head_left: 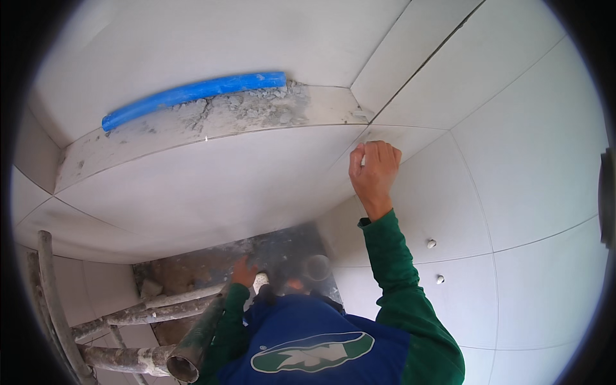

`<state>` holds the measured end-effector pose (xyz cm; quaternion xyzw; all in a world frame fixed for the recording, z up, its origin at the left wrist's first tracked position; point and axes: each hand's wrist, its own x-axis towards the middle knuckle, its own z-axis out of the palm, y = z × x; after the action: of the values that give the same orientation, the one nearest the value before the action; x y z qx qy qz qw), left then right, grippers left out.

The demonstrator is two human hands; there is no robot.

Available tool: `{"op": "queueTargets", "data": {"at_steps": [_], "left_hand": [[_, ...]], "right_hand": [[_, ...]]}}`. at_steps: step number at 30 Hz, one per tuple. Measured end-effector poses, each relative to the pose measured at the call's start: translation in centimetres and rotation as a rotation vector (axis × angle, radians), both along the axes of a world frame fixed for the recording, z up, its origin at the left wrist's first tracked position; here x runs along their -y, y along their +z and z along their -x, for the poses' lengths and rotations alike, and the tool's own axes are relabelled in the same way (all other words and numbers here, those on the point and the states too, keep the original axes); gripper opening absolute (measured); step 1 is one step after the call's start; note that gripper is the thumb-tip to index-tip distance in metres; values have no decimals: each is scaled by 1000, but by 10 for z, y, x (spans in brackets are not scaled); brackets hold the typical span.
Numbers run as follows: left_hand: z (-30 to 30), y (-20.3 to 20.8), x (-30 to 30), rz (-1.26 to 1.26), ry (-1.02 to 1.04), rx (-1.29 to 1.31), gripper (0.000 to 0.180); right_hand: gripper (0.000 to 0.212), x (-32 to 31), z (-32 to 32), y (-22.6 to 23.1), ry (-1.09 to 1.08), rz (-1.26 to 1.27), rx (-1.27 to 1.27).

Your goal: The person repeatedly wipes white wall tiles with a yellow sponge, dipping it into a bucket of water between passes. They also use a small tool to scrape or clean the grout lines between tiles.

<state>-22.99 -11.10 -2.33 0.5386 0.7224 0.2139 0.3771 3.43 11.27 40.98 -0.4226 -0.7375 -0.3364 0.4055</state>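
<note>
My right hand is raised to the tiled wall corner, its fingers curled closed. A small whitish bit shows between thumb and fingers; what it is I cannot make out. Just beyond the knuckles, the joint lines of the white wall tiles meet at the end of a ledge. Lower down, my left hand hangs beside the scaffold poles, its fingers loosely apart and seemingly holding nothing. Both arms wear green sleeves.
A blue pipe lies along the ledge beside grey rubble. Dirty scaffold poles stand at lower left. Far below, a round container sits on the stained floor. Two small fittings stick out of the right wall.
</note>
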Motion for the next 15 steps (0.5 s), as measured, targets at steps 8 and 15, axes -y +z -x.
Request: {"op": "queueTargets", "data": {"at_steps": [8,15], "left_hand": [[8,-7,9,15,-41,-35,67],[3,-12,8,41,-84,19,69]], "right_hand": [[15,-6,2,44,-16,-114,35],[15,-17,-5,64,-22,-195,84]]}}
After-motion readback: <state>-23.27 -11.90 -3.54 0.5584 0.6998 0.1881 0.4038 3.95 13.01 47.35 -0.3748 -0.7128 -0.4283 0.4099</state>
